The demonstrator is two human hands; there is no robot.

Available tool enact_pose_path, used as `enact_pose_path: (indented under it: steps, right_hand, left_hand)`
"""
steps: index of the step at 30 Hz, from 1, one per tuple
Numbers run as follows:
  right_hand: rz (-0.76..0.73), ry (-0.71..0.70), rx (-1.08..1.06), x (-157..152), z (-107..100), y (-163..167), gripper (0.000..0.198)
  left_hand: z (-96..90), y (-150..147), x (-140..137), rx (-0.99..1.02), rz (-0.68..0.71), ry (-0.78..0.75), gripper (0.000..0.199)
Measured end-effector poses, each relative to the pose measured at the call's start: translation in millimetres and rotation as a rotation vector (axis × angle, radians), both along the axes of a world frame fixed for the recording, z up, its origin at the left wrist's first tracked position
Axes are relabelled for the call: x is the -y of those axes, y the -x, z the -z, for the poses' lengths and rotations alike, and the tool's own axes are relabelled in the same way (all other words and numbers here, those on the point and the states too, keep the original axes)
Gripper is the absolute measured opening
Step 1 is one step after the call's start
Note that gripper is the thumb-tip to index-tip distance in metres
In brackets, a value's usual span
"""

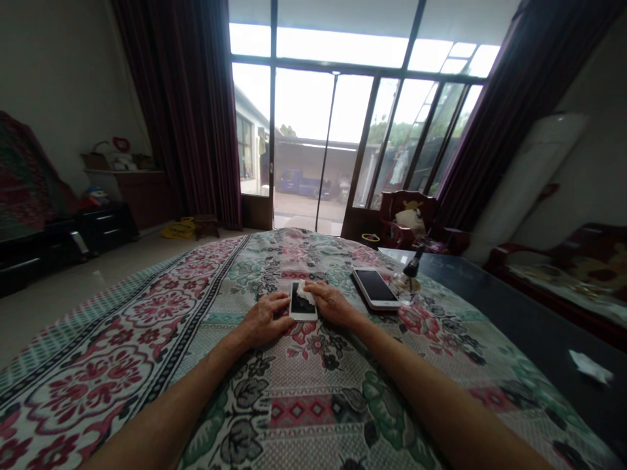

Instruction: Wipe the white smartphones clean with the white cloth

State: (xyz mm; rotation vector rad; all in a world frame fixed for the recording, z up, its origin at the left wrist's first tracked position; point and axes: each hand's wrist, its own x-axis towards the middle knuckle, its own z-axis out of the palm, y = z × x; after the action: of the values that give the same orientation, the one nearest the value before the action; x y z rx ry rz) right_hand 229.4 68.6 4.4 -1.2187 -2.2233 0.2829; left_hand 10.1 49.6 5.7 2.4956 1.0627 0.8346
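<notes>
A small white smartphone with a dark screen lies face up on the patterned tablecloth. My left hand steadies it, fingers and thumb closed against its left edge. Crumpled white tissue is pinched under the fingers of my right hand, pressed onto the upper right of the screen. Part of the screen is hidden by the tissue and fingers. To the right of my right hand rests a larger white smartphone, also face up, touching neither hand.
Just beyond the larger phone stands a clear glass bottle with a black top. The floral tablecloth covers most of the table, leaving a dark tabletop exposed at right. A white crumpled paper lies there. A wooden chair stands behind.
</notes>
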Motion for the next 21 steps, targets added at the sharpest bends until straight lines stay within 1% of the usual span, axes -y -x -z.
enact_pose_path:
  steps: [7, 11, 16, 21]
  right_hand:
    - [-0.115, -0.021, -0.040, 43, -3, -3, 0.036]
    - [-0.139, -0.017, -0.035, 61, -2, -3, 0.037]
    - [-0.118, -0.043, 0.010, 69, -2, -1, 0.037]
    - [-0.118, -0.071, 0.004, 61, 0, 1, 0.038]
  left_hand:
    - [2.2, 1, -2, -0.010, 0.005, -0.018, 0.038]
    - [2.0, 2, 0, -0.034, -0.009, -0.014, 0.039]
    - [2.4, 2, 1, -0.068, -0.042, -0.008, 0.043]
    - [2.5, 1, 0, -0.091, -0.049, 0.002, 0.042]
